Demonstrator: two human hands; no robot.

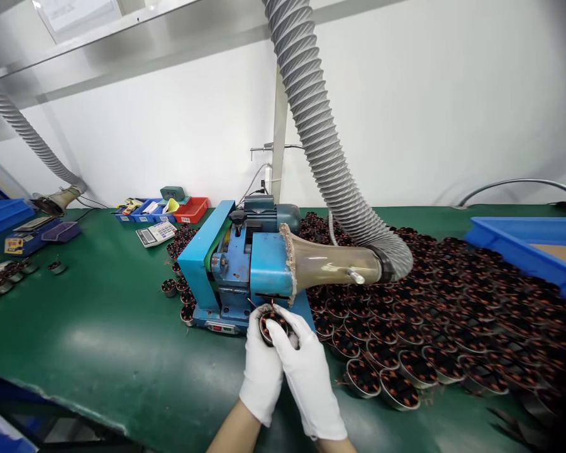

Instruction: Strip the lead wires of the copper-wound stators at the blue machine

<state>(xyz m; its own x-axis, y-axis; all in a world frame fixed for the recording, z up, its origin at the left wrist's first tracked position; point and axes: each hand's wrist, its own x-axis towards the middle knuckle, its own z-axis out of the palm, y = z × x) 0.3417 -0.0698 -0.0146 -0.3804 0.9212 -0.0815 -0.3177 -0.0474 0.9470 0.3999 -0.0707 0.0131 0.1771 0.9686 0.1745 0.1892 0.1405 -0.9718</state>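
Observation:
Both my hands wear white gloves and meet in front of a blue bench machine (238,267). My left hand (260,368) and my right hand (306,374) are closed together around one round motor stator (272,324) with dark copper windings, holding it just below the machine's front opening. A tan funnel (332,264) on a grey ribbed suction hose (318,135) sits at the machine's right side, just above my hands. A large heap of the same stators (434,314) covers the green table to the right.
A few stators (177,289) lie left of the machine. A calculator (156,233), small blue and red bins (170,211), a scale (35,233) and a second hose (28,135) stand at the back left. A blue tray (528,248) sits at the right edge.

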